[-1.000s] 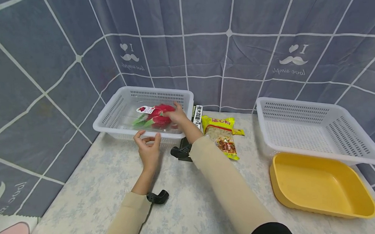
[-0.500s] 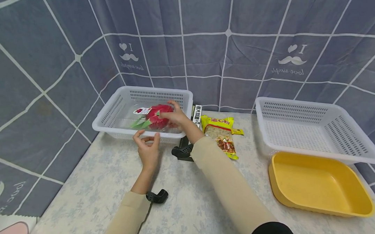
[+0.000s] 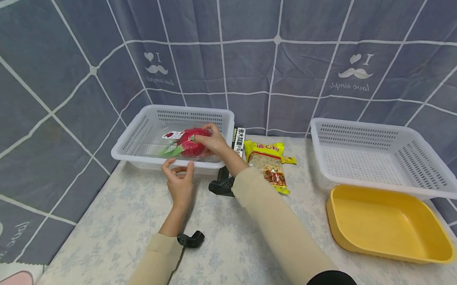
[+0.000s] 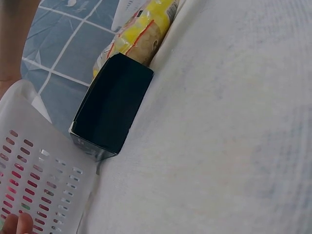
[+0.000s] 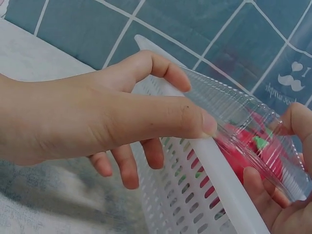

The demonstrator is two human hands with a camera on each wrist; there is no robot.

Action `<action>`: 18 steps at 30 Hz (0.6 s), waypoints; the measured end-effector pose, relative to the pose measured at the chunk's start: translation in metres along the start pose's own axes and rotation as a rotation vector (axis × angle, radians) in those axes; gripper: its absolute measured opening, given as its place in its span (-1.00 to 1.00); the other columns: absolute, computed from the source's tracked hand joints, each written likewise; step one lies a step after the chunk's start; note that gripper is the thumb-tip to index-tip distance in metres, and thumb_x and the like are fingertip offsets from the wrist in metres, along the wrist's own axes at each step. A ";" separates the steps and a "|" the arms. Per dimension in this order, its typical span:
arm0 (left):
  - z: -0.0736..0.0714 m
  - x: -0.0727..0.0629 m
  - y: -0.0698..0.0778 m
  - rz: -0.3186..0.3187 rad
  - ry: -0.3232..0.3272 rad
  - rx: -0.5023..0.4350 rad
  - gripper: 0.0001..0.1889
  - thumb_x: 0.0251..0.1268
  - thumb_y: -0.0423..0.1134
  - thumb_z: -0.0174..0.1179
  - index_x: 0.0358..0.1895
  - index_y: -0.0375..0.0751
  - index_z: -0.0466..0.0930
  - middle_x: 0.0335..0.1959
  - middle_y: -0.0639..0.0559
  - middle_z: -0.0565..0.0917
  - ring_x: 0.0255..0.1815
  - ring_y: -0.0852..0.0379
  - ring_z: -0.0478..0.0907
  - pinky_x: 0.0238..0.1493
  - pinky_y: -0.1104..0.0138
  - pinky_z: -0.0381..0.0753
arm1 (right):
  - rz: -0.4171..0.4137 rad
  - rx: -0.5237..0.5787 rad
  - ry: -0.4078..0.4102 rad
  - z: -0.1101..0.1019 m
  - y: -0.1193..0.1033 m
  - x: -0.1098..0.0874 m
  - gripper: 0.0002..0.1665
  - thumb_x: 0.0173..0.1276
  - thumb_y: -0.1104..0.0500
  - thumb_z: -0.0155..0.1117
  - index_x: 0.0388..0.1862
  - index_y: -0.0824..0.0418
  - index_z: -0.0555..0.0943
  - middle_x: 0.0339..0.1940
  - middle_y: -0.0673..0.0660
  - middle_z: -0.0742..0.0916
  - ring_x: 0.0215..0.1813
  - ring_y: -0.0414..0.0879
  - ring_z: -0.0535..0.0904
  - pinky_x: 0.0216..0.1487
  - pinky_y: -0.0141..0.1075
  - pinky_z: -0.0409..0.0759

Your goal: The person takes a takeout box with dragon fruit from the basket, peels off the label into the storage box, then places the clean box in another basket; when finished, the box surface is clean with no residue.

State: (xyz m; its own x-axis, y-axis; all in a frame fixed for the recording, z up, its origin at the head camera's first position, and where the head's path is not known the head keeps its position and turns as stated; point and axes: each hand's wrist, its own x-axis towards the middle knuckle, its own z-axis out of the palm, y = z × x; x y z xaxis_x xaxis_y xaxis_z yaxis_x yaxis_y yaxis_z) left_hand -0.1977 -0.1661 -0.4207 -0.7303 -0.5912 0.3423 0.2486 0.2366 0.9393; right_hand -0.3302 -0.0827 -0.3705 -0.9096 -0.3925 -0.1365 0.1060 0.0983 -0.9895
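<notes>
Right hand (image 3: 214, 142): clamped on the right end of the clear clamshell pack (image 3: 187, 146), thumb to one side and fingers to the other; that end lies closest to its arm, which is probably why it is pinched there.
Left hand (image 3: 180, 183): thumb and forefinger hooked at the near rim of the white perforated basket (image 3: 145, 159), seemingly to steady it.
Pack's place: inside the basket, toward its right end; whether its base touches the floor, I cannot tell.
Pack's look: transparent, with ridged edges; red, green-tipped produce (image 3: 192, 148), perhaps dragon fruit, and a white label (image 3: 173, 135) with a red picture.
Neighbours: pasta box (image 3: 239, 141) just beside the basket, yellow macaroni bag (image 3: 267, 164) next to it, apparently grouped as like goods.
</notes>
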 end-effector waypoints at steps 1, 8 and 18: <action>0.000 0.000 -0.001 0.001 0.000 -0.002 -0.47 0.31 -0.28 0.25 0.19 -0.36 0.17 -0.32 -0.31 0.57 -0.61 0.33 0.39 -0.51 0.52 0.39 | -0.008 -0.012 0.005 0.000 0.000 -0.001 -0.47 0.25 0.18 0.26 0.13 0.06 0.28 -0.34 0.17 0.58 -0.72 -0.17 0.36 -0.60 -0.32 0.59; 0.000 -0.001 0.000 0.008 -0.006 -0.008 -0.47 0.32 -0.28 0.25 0.20 -0.37 0.17 -0.33 -0.31 0.56 -0.61 0.36 0.37 -0.51 0.52 0.39 | -0.028 -0.031 0.046 0.002 0.001 -0.003 -0.60 0.25 0.14 0.25 -0.01 0.06 0.32 -0.28 0.18 0.56 -0.75 -0.18 0.31 -0.62 -0.31 0.58; 0.000 -0.001 0.002 0.012 0.004 0.006 -0.47 0.30 -0.29 0.25 0.19 -0.38 0.18 -0.33 -0.35 0.58 -0.61 0.35 0.40 -0.50 0.53 0.39 | -0.023 -0.032 0.093 0.004 -0.003 -0.005 -0.69 0.22 0.15 0.27 -0.17 0.08 0.33 -0.26 0.19 0.57 -0.78 -0.16 0.30 -0.69 -0.32 0.53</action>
State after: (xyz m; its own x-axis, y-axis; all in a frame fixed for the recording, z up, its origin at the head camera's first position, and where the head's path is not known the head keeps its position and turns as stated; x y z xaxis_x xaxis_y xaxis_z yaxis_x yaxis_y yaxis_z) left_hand -0.1965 -0.1654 -0.4186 -0.7247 -0.5916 0.3533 0.2533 0.2481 0.9350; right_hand -0.3242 -0.0846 -0.3669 -0.9452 -0.3085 -0.1073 0.0733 0.1196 -0.9901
